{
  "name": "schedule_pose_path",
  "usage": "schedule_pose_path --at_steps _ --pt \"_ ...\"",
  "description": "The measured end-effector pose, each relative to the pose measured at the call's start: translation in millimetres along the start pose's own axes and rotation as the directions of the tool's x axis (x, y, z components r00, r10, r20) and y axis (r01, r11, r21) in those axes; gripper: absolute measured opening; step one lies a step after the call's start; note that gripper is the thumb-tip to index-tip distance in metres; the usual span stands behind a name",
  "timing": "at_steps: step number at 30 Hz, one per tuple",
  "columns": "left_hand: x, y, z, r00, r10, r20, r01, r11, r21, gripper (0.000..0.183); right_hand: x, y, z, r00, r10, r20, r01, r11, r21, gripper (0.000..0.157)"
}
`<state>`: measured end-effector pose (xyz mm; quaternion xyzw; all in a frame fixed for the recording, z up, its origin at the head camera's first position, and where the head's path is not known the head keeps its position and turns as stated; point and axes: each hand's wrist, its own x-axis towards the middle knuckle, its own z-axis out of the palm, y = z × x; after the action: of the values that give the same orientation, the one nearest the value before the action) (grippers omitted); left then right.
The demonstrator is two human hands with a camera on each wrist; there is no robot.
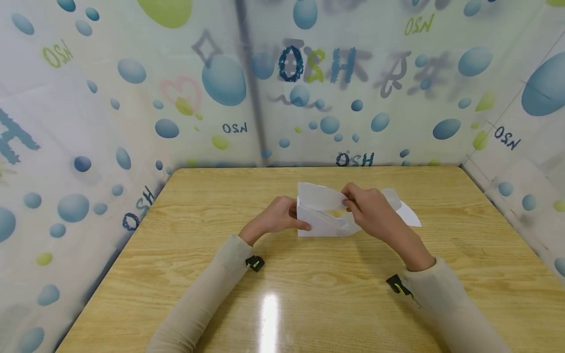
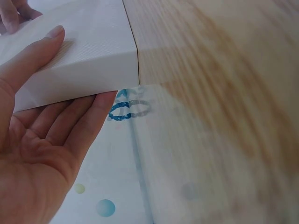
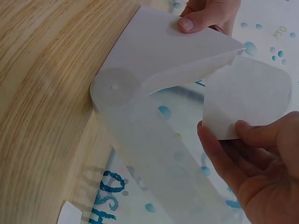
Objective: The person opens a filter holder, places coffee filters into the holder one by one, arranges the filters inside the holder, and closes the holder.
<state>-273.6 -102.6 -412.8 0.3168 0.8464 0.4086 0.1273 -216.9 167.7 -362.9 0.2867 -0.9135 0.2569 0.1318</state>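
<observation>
Handling, presumably, as light, smooth, easily creased card: box (image 1: 320,227), between left hand (image 1: 280,215) gripping its end, likely the firmest hold, and right hand (image 1: 375,213) pinching its thin flap (image 1: 320,196).

Long pale beige sleeves (image 1: 204,295), plain, lightly creased, small black wrist units (image 1: 254,263) with yellow-green accents

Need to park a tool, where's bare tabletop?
Free: table left of the left hand; between the sleeves; right of the white piece. Crowded: centre, where the left hand grips the white box and the right hand pinches a white flap.
</observation>
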Motion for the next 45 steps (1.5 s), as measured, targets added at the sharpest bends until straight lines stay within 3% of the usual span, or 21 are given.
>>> schedule_pose_path --at_steps 24,45 --pt "0.4 -0.5 0.6 1.000 -0.004 0.005 0.004 1.000 -0.016 0.045 -0.2 -1.1 2.6 1.000 0.005 0.007 -0.005 1.000 -0.010 0.007" --pt "1.5 -1.5 1.0 1.000 -0.014 -0.012 0.014 1.000 -0.003 0.039 0.4 3.8 7.9 0.998 -0.056 -0.039 0.053 0.996 -0.078 0.003"
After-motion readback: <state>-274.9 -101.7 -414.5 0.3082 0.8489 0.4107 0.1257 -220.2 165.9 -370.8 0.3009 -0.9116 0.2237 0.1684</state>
